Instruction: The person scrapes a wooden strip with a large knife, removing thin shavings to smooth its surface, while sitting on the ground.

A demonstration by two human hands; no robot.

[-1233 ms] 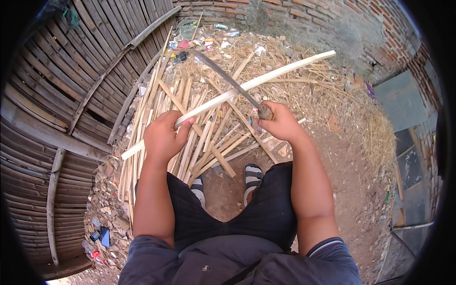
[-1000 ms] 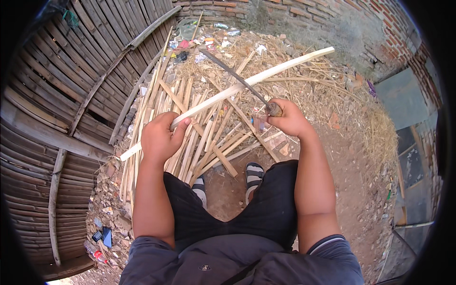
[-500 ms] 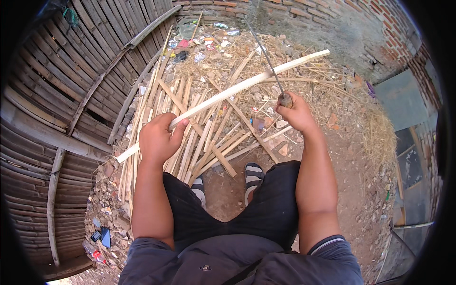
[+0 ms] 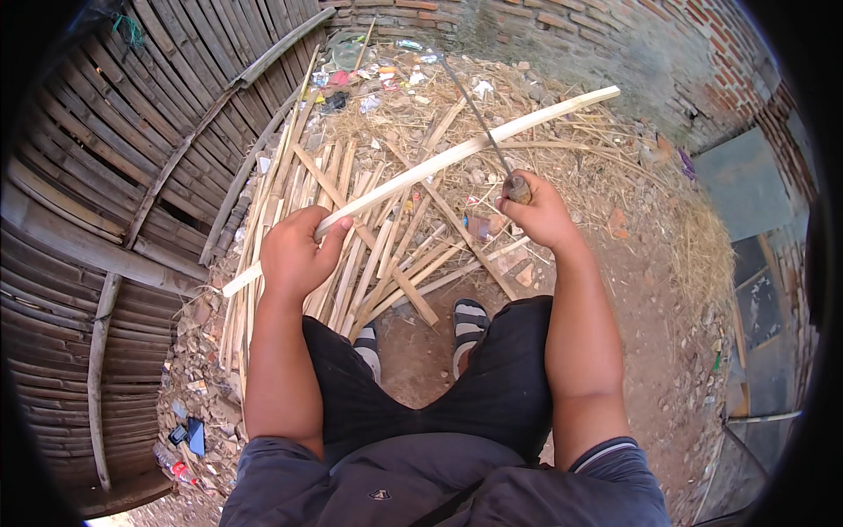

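Note:
My left hand [image 4: 303, 250] is closed around a pale, freshly cut wooden strip [image 4: 430, 164], thumb along its top. The strip slants from beside my left wrist up to the far right. My right hand [image 4: 538, 209] grips the rounded wooden handle [image 4: 518, 188] of a long knife. Its thin dark blade [image 4: 470, 98], seen nearly edge-on, points away from me and to the left. The blade crosses the strip right of the strip's middle; they appear to touch there. The fingers of both hands are partly hidden behind what they hold.
Several cut strips [image 4: 351, 263] lie in a crossed heap beyond my feet. Rubble, dry straw [image 4: 702, 237] and litter cover the ground. A bamboo wall [image 4: 97, 149] stands at left, a brick wall [image 4: 562, 39] at the back. A plastic bottle [image 4: 180, 470] lies at lower left.
My right hand has shifted slightly left, and the knife's blade has swung left and nearer along the strip. The strip has slid a little to the right with my left hand still on it.

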